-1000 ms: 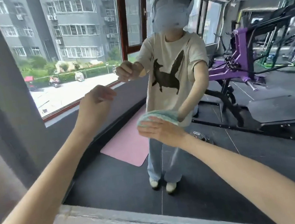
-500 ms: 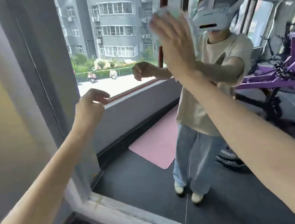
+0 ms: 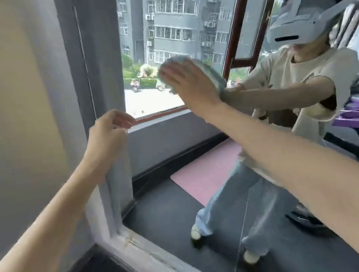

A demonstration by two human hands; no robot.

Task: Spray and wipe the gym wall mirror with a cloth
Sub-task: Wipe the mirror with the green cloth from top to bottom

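Cloth (image 3: 209, 70) soft, light, best pinned mid-palm | right hand (image 3: 189, 83) flat, pressing it on mirror (image 3: 164, 151) | left hand (image 3: 109, 134) curled, empty

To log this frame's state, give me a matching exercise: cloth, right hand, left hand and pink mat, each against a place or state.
Things: 1 cloth; 2 right hand; 3 left hand; 4 pink mat.
States: a low down, seen in reflection; b flat, pressing; c pinned against the mirror; d fingers curled, holding nothing.
Pairs: 1-c; 2-b; 3-d; 4-a.
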